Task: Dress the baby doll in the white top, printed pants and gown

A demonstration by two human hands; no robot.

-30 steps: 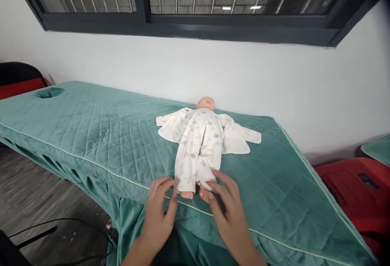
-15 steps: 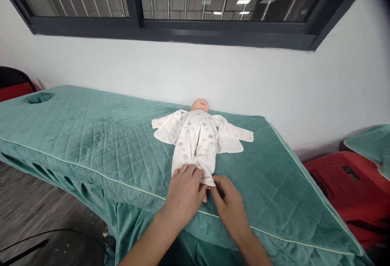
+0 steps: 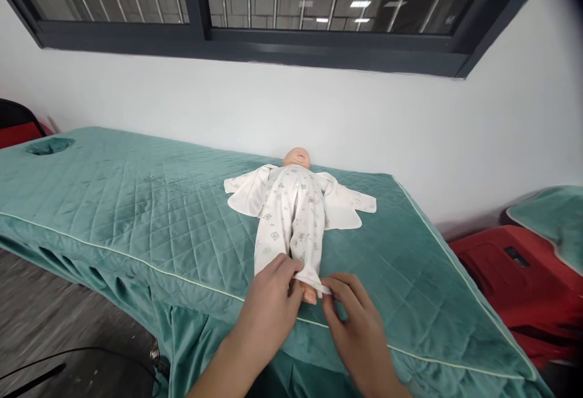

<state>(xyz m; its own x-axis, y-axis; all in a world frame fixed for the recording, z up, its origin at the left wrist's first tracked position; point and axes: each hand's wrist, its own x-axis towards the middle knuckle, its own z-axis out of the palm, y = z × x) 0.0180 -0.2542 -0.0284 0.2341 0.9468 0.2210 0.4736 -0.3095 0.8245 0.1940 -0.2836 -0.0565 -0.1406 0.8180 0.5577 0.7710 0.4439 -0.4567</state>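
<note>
A baby doll (image 3: 297, 157) lies on its back on the green quilted bed, head toward the wall. White printed baby trousers (image 3: 306, 228) cover its body and legs. Beneath it a white jacket (image 3: 348, 206) is spread with both sleeves out. My right hand (image 3: 355, 325) pinches the outer edge of one trouser cuff between thumb and fingers. My left hand (image 3: 273, 298) grips the other side of the same cuff, its fingertips partly hidden by the fabric. Between my hands the doll's foot (image 3: 308, 293) shows below the cuff.
The quilted bed (image 3: 150, 197) has a face hole (image 3: 50, 146) at its far left. Behind it are a white wall and a dark-framed window (image 3: 328, 51). A red case (image 3: 514, 276) stands at the right, partly under green cloth. A cable (image 3: 91, 349) crosses the floor.
The cuff is now stretched wider between my hands and more of the doll's foot shows. My right hand has moved slightly right and down; the left has shifted down a little.
</note>
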